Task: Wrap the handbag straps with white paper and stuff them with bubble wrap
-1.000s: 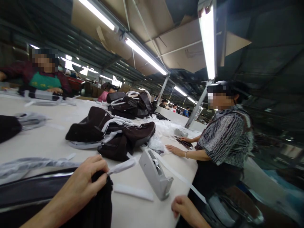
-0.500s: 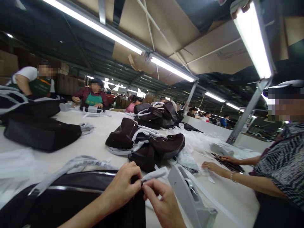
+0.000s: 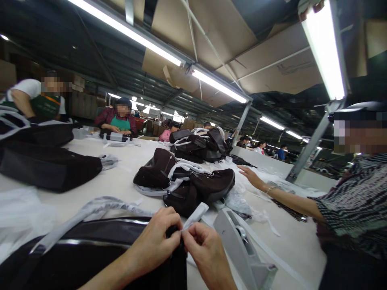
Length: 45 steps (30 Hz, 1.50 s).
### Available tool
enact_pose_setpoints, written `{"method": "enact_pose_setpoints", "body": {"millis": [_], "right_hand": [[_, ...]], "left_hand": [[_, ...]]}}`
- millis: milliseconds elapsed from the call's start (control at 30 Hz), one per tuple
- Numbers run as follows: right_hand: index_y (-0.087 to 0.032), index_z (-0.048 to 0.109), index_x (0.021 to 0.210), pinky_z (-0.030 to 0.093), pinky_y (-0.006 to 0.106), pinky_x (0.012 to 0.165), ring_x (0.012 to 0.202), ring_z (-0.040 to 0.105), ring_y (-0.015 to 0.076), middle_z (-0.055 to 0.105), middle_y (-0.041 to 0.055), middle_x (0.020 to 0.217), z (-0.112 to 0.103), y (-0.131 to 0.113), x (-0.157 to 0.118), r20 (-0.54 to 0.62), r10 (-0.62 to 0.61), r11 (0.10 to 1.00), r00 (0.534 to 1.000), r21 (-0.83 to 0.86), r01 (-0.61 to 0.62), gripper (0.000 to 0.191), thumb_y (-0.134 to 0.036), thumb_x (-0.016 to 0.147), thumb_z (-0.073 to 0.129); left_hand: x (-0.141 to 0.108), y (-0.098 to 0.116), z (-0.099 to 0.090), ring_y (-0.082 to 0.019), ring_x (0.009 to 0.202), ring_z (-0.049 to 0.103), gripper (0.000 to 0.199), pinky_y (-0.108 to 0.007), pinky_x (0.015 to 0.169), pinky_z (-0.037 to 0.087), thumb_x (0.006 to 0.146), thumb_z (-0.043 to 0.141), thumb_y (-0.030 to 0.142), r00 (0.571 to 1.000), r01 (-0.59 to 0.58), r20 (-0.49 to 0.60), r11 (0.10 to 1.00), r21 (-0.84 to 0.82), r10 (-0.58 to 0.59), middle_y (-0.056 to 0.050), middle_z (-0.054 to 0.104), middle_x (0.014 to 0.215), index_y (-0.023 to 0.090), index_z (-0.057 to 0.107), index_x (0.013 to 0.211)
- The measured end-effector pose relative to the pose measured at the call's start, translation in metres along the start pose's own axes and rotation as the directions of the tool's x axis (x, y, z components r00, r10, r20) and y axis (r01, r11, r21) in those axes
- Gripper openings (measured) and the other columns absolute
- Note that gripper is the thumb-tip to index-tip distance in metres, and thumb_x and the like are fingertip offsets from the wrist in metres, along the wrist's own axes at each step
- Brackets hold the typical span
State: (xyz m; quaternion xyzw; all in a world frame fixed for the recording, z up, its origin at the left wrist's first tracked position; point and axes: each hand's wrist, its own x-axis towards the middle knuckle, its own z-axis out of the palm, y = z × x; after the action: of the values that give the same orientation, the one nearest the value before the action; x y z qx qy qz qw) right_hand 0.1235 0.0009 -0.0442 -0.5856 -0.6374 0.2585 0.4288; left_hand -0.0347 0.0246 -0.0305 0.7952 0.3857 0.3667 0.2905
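Observation:
A large dark bag (image 3: 99,257) with a metal zip lies in front of me, its handle (image 3: 99,205) wrapped in pale tissue-like material. My left hand (image 3: 160,235) is closed on the bag's right end, pinching near a small dark tab. Against it, my right hand (image 3: 208,251) pinches the lower end of a white strip (image 3: 196,213), which sticks up between both hands. The fingertips almost meet, so what lies right between them is partly hidden. Just right of my right hand stands a grey tape dispenser (image 3: 234,237).
Several dark bags (image 3: 193,181) lie beyond my hands, with another pile (image 3: 202,143) farther back. At left are more bags (image 3: 51,169) and white wrapping (image 3: 24,213). A co-worker's arm (image 3: 281,197) reaches over the white table (image 3: 296,245) from the right. Other people work across it.
The white strip between my hands now tilts more upright. My hands stay at the bag's end. The co-worker at right has moved a hand from the dark straps toward the white wrapping farther back.

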Motion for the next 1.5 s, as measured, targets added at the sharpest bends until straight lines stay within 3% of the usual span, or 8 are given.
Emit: {"method": "enact_pose_setpoints", "body": {"millis": [233,500,600,767,967,1200,1333,1500], "right_hand": [[-0.020,0.063,0.060,0.037,0.027,0.057,0.060,0.058,0.0182,0.066,0.0014,0.060,0.000,-0.001,-0.004,0.010,0.020,1.000,1.000,0.006,-0.021,0.028,-0.038,0.080,0.058],[-0.016,0.071,0.089,0.044,0.024,0.062,0.067,0.064,0.0173,0.074,0.0025,0.073,-0.023,0.017,-0.009,0.306,0.049,0.939,0.951,0.310,-0.148,0.017,-0.026,0.077,0.065],[-0.017,0.065,0.093,0.038,0.022,0.054,0.058,0.059,0.0150,0.069,-0.0015,0.063,-0.030,0.020,-0.011,0.213,0.094,0.967,0.972,0.211,-0.140,0.018,-0.023,0.076,0.067],[-0.019,0.065,0.094,0.049,0.024,0.065,0.076,0.069,0.0201,0.075,0.0035,0.080,-0.018,0.025,-0.009,0.101,-0.109,0.982,0.989,0.165,0.092,0.012,-0.025,0.085,0.059],[-0.019,0.067,0.109,0.056,0.026,0.071,0.074,0.072,0.0214,0.077,0.0034,0.081,0.019,0.042,-0.004,-0.184,-0.125,0.924,0.975,0.337,0.182,0.035,-0.039,0.081,0.071],[-0.024,0.070,0.101,0.055,0.019,0.075,0.080,0.071,0.0159,0.077,0.0011,0.096,0.040,0.053,-0.001,-0.419,-0.061,0.819,0.906,0.498,0.286,0.035,-0.039,0.072,0.082],[-0.023,0.070,0.093,0.053,0.018,0.064,0.064,0.066,0.0123,0.073,-0.0017,0.086,0.044,0.055,0.001,-0.428,0.010,0.790,0.904,0.558,0.255,0.035,-0.036,0.066,0.087],[-0.017,0.079,0.085,0.060,0.027,0.066,0.068,0.072,0.0223,0.077,0.0092,0.078,0.048,0.062,-0.015,-0.309,0.045,0.798,0.950,0.583,0.152,0.039,-0.054,0.071,0.080]], "left_hand": [[-0.002,0.001,0.000,-0.021,0.094,0.053,0.012,-0.033,0.086,0.039,0.079,0.049,0.011,1.000,0.004,0.014,1.000,0.006,-0.004,-0.003,0.058,0.088,0.019,0.054,0.071],[-0.003,0.000,0.006,-0.021,0.091,0.052,0.014,-0.034,0.084,0.037,0.078,0.050,0.009,0.997,-0.068,-0.021,0.997,0.027,0.069,-0.003,0.057,0.083,0.018,0.054,0.069],[-0.004,-0.001,0.007,-0.021,0.091,0.051,0.014,-0.034,0.084,0.035,0.078,0.049,0.009,0.995,-0.095,-0.021,0.995,0.005,0.095,-0.002,0.056,0.083,0.018,0.055,0.070],[-0.008,0.002,0.002,-0.020,0.092,0.052,0.014,-0.033,0.085,0.036,0.079,0.049,0.010,0.993,-0.115,0.011,0.992,-0.055,0.116,-0.001,0.055,0.084,0.018,0.054,0.069],[-0.013,-0.006,0.005,-0.019,0.092,0.053,0.015,-0.032,0.086,0.036,0.084,0.054,0.013,0.991,-0.134,-0.031,0.985,-0.106,0.132,-0.001,0.058,0.084,0.019,0.057,0.070],[-0.010,-0.012,0.010,-0.018,0.092,0.053,0.016,-0.031,0.084,0.035,0.079,0.054,0.005,0.987,-0.140,-0.088,0.984,-0.106,0.131,0.000,0.059,0.084,0.019,0.057,0.071],[-0.010,-0.010,0.008,-0.018,0.091,0.054,0.015,-0.032,0.085,0.036,0.080,0.054,0.007,0.992,-0.113,-0.069,0.989,-0.099,0.107,0.000,0.059,0.084,0.018,0.059,0.071],[-0.011,-0.011,0.008,-0.019,0.091,0.054,0.015,-0.032,0.085,0.036,0.080,0.054,0.009,0.987,-0.134,-0.106,0.985,-0.113,0.122,-0.001,0.060,0.084,0.019,0.060,0.071]]}}
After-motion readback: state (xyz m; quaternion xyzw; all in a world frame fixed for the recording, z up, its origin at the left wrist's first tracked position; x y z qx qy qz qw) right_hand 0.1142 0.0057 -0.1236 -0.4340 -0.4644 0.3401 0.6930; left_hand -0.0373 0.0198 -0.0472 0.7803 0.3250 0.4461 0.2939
